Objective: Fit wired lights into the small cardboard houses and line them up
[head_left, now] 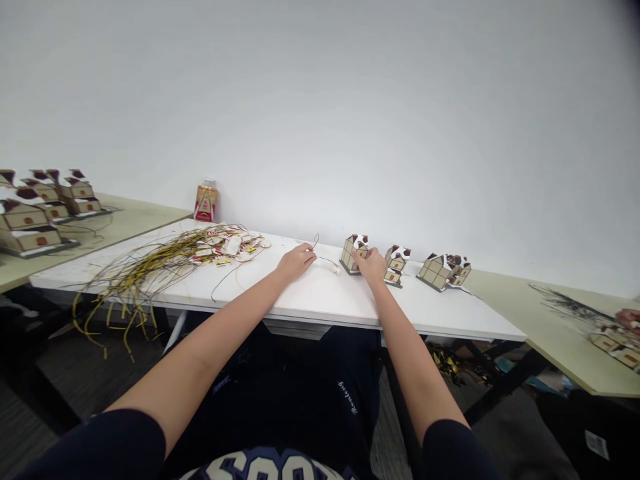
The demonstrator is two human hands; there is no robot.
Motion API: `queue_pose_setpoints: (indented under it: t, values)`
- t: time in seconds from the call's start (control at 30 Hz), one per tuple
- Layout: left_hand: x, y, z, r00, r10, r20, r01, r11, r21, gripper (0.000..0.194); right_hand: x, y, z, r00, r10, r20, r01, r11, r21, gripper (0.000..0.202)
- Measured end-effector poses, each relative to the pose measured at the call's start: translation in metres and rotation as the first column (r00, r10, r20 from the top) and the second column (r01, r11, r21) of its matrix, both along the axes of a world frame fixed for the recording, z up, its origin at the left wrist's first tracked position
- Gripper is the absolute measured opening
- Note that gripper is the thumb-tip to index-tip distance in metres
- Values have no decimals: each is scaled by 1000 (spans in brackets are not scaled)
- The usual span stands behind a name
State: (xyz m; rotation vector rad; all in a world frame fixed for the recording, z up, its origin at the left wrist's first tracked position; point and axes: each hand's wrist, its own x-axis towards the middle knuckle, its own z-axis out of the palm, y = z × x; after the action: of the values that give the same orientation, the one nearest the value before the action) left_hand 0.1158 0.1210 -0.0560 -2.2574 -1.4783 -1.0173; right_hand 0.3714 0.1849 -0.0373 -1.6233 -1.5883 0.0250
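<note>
My left hand (296, 262), above the middle of the white table, pinches a thin dark wire (325, 259). A small white piece (335, 269) is at the wire's right end, close to a small model house. My right hand (373, 265) grips this house (352, 252), which has beige walls and a brown-and-white roof. Just right of that hand stands another house (398, 259). Two more houses (436, 270) sit close together farther right. On the left lies a bundle of yellow and dark wires (160, 257) with white and red tagged pieces (230, 245).
A red and gold carton (205, 201) stands by the wall at the white table's (320, 293) back left. Several finished-looking houses (30, 217) stand on the left side table. At the far right, another person's hand (628, 319) is over houses (617, 343) and dark wires (570, 303).
</note>
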Motion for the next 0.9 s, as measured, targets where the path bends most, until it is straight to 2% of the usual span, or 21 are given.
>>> queue_pose_setpoints:
  t: [0.2, 0.27, 0.3, 0.37, 0.43, 0.5, 0.57, 0.63, 0.77, 0.9]
  values:
    - [0, 2, -2, 1000, 1, 11, -1, 1000, 18, 35, -42, -16, 10, 993, 116, -8, -116, 992, -51, 45]
    - [0, 1, -2, 1000, -1, 26, 0, 1000, 21, 34, -44, -22, 14, 991, 132, -17, -132, 991, 30, 45]
    - [0, 1, -2, 1000, -1, 31, 1, 1000, 19, 34, -42, -24, 15, 994, 108, -17, -106, 988, 113, 44]
    - [0, 1, -2, 999, -4, 39, 3, 1000, 13, 34, -33, -25, 14, 999, -15, -41, 27, 955, 297, 48]
    - [1, 1, -2, 999, -4, 48, 4, 1000, 9, 33, -20, -21, 10, 976, -180, -123, 212, 909, 358, 61]
    - [1, 2, -3, 998, -3, 58, 2, 1000, 8, 32, -8, -14, 2, 941, -273, -199, 320, 910, 263, 78]
    - [2, 1, -3, 998, 1, 64, -1, 1000, 8, 32, 0, -6, -7, 925, -293, -243, 326, 939, 111, 88]
    - [2, 1, -3, 998, 4, 65, -4, 1000, 8, 32, 3, 0, -12, 916, -292, -275, 311, 950, 27, 87]
    - [1, 1, -2, 997, 10, 78, -10, 1000, 0, 31, 5, 3, -14, 882, -308, -357, 346, 937, 46, 75]
    - [1, 2, -3, 997, 9, 82, -9, 1000, 4, 31, 9, 3, -13, 836, -381, -395, 428, 903, 34, 67]
